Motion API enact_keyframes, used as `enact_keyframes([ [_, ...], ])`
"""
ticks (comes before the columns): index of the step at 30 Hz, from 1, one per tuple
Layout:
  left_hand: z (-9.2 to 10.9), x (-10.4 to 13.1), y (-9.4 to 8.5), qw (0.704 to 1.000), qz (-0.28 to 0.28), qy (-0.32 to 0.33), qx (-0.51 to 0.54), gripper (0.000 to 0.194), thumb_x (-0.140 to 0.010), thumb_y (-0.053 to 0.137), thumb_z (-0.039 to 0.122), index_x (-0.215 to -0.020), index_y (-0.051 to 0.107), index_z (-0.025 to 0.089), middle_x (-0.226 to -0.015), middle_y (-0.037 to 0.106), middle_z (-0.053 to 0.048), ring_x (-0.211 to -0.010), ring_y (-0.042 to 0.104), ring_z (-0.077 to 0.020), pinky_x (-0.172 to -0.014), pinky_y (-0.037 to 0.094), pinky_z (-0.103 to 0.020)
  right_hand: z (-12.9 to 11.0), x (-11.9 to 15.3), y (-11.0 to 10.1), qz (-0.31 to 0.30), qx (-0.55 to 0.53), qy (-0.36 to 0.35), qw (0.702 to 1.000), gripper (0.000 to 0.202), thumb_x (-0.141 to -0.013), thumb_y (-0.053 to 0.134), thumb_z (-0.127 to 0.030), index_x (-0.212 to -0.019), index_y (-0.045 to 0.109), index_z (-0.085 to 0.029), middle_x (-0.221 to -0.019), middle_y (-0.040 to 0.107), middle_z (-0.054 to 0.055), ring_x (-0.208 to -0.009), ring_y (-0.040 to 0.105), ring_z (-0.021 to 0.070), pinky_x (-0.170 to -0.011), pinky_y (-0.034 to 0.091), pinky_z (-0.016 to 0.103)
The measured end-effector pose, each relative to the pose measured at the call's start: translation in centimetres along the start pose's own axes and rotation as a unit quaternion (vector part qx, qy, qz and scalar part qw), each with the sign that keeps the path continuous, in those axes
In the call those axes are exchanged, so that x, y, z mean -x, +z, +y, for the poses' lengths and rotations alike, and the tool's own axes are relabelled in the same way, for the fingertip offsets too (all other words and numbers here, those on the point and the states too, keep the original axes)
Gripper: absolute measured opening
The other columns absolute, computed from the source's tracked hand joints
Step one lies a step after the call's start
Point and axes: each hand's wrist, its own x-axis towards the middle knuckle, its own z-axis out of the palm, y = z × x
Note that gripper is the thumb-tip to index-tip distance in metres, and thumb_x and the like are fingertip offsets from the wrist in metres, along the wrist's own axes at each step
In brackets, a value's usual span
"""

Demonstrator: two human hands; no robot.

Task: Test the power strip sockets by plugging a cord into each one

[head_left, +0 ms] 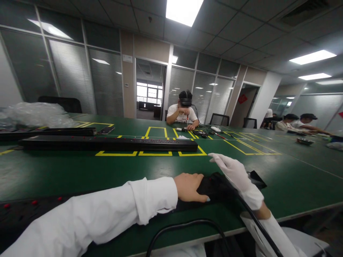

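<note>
A long black power strip [44, 206] with red dots along its top lies near the table's front edge, partly hidden under my left sleeve. My left hand [189, 187], bare, is closed over its right-hand part, thumb on the near side and fingers over the top. My right hand [232, 171] wears a white glove and hovers at the strip's right end, fingers stretched out to the left; its thumb is hidden. Below the glove, a thick black cable [250, 212] runs down toward me, and another stretch loops over the table edge.
A second black strip [112, 143] lies farther back on the green table [128, 171], across yellow tape outlines. Clear plastic wrapping [40, 115] sits at the left. A dark flat object [257, 179] lies beside my right wrist. Across the table a person [182, 111] works among cables.
</note>
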Motion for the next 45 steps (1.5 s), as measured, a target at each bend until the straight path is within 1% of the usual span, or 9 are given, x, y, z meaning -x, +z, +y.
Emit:
enact_keyframes([
  [1,0.0,0.0,0.0,1.0,-0.001,0.0,-0.001,0.068,-0.067,0.036,0.067,-0.115,0.038,0.017,-0.11,0.055,-0.012,-0.091,0.056,-0.0292,-0.075,0.045,-0.039,0.5,1.1,-0.6,0.012,0.015,-0.004,1.0,0.032,-0.084,0.038,-0.037,-0.11,0.054,-0.029,-0.096,0.064,0.0,-0.093,0.056,0.0171,-0.087,0.041,0.032],
  [4,0.0,0.0,-0.1,1.0,-0.007,-0.003,-0.001,0.067,-0.067,0.036,0.067,-0.113,0.039,0.017,-0.108,0.056,-0.011,-0.09,0.057,-0.0284,-0.075,0.044,-0.039,0.8,4.0,-1.8,-0.086,-0.027,-0.1,0.991,0.035,-0.082,0.04,-0.03,-0.116,0.049,-0.027,-0.111,0.055,0.001,-0.103,0.051,0.0163,-0.09,0.04,0.03],
  [6,0.0,-0.1,-0.1,1.0,-0.01,-0.007,0.0,0.067,-0.067,0.036,0.067,-0.113,0.039,0.018,-0.109,0.056,-0.011,-0.091,0.057,-0.0283,-0.075,0.044,-0.039,0.1,5.1,-1.9,-0.118,-0.037,-0.118,0.985,0.039,-0.08,0.044,-0.029,-0.119,0.045,-0.025,-0.113,0.052,0.003,-0.104,0.051,0.0165,-0.09,0.04,0.029],
  [11,-0.1,-0.1,0.1,1.0,-0.008,-0.007,-0.005,0.069,-0.066,0.034,0.069,-0.112,0.04,0.018,-0.109,0.056,-0.012,-0.09,0.057,-0.0284,-0.074,0.045,-0.039,-1.8,4.4,-0.8,-0.043,-0.01,-0.075,0.996,0.025,-0.081,0.046,-0.035,-0.102,0.057,-0.025,-0.098,0.059,0.003,-0.091,0.056,0.0162,-0.083,0.044,0.027],
  [17,-0.3,-0.2,0.3,1.0,0.0,-0.004,-0.004,0.07,-0.065,0.034,0.071,-0.11,0.041,0.018,-0.106,0.057,-0.011,-0.086,0.058,-0.0283,-0.07,0.046,-0.039,-0.6,3.1,0.0,-0.025,-0.024,-0.061,0.998,0.025,-0.082,0.043,-0.039,-0.086,0.061,-0.022,-0.086,0.063,0.001,-0.079,0.058,0.015,-0.074,0.046,0.025],
  [25,-0.1,-0.2,0.1,1.0,-0.009,-0.012,0.001,0.069,-0.065,0.036,0.07,-0.112,0.039,0.019,-0.11,0.056,-0.01,-0.09,0.057,-0.0278,-0.073,0.045,-0.038,1.2,3.8,1.2,0.178,-0.037,-0.037,0.983,0.03,-0.084,0.039,-0.038,-0.091,0.062,-0.019,-0.091,0.064,0.003,-0.081,0.06,0.0166,-0.078,0.046,0.029],
  [28,-0.1,-0.1,0.0,1.0,-0.01,-0.01,0.002,0.069,-0.066,0.036,0.069,-0.114,0.037,0.019,-0.112,0.055,-0.01,-0.092,0.056,-0.0283,-0.074,0.044,-0.038,1.1,3.9,0.9,0.216,-0.043,-0.043,0.975,0.032,-0.084,0.038,-0.039,-0.092,0.061,-0.018,-0.095,0.064,0.005,-0.083,0.06,0.0173,-0.08,0.046,0.03],
  [39,-0.1,-0.1,0.0,1.0,-0.013,-0.016,0.003,0.067,-0.066,0.036,0.069,-0.11,0.04,0.018,-0.109,0.056,-0.011,-0.09,0.057,-0.0279,-0.073,0.044,-0.038,1.0,4.7,1.4,0.114,-0.026,-0.055,0.992,0.026,-0.084,0.042,-0.034,-0.095,0.061,-0.02,-0.098,0.063,0.003,-0.087,0.06,0.017,-0.083,0.046,0.029],
  [45,-0.1,-0.1,0.0,1.0,-0.013,-0.013,0.004,0.068,-0.066,0.035,0.069,-0.111,0.04,0.018,-0.109,0.056,-0.011,-0.091,0.057,-0.0283,-0.074,0.044,-0.038,1.3,4.7,1.6,0.109,-0.036,-0.089,0.989,0.021,-0.081,0.049,-0.031,-0.095,0.061,-0.021,-0.098,0.063,0.002,-0.088,0.059,0.0174,-0.084,0.046,0.03],
])
